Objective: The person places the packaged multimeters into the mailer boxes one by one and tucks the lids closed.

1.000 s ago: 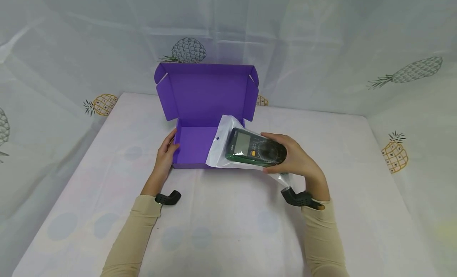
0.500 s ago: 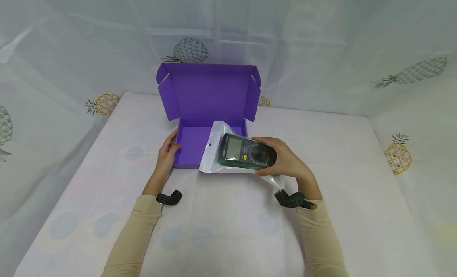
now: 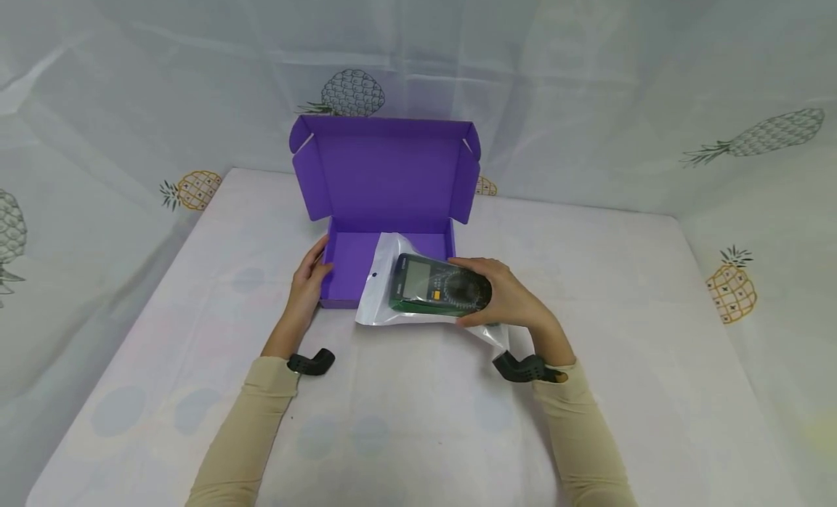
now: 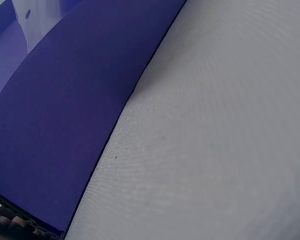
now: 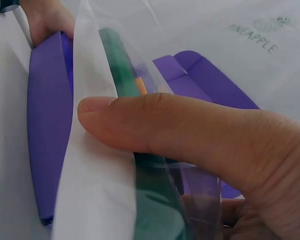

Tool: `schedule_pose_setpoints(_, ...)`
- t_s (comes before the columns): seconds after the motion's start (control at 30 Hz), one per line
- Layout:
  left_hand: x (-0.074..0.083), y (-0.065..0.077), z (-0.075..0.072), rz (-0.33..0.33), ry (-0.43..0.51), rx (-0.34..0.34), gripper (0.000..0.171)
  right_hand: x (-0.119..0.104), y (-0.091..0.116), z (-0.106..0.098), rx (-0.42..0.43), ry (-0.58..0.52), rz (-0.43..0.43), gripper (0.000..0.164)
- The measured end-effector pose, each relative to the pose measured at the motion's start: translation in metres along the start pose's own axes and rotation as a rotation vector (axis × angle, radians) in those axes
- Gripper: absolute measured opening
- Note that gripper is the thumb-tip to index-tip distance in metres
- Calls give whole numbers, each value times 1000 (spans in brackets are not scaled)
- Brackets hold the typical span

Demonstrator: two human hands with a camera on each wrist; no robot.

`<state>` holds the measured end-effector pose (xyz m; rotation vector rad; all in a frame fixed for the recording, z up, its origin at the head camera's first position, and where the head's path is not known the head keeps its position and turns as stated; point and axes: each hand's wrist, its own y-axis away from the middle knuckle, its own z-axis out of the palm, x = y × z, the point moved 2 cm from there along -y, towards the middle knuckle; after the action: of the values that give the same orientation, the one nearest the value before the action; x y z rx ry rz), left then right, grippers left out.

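The right hand [image 3: 503,296] holds the meter [image 3: 439,282] through its bag [image 3: 377,298], the grip spanning the dial [image 3: 463,289] end: thumb [image 3: 476,319] at the near side, fingers [image 3: 476,263] at the far side. In the right wrist view, the thumb lies across the bag's edge, where white backing meets clear film over the meter's green side. The meter faces up, on a slant, screen [image 3: 416,280] end to the left, with an orange button [image 3: 437,295] between screen and dial. It is over the front right part of the box [image 3: 349,264], overlapping the front wall in the head view; whether bag and box touch, I cannot tell. The bag's holed end spreads left over the box; its other end shows below the thumb.

The left hand [image 3: 304,288] has its grip on the box's left wall, thumb at the rim. The box stands on the counter [image 3: 392,434], its lid [image 3: 391,176] raised at the back, side flaps spread. Each wrist wears a black camera [image 3: 317,362] beside a beige sleeve [image 3: 245,427]. White cloth with pale blue spots covers the counter. Behind hangs a curtain [image 3: 569,93] printed with pineapples [image 3: 353,93].
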<state>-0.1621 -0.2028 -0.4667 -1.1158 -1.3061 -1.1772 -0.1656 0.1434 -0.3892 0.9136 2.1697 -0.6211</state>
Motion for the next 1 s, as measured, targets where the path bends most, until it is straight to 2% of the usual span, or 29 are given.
schedule_pose_setpoints(0.5, 1, 0, 0, -7, 12, 0, 53, 2, -6, 7, -16, 14, 53, 95)
schedule_pose_setpoints(1.0, 2, -1, -1, -51, 27, -1, 53, 1, -17, 6, -26, 28, 25, 96)
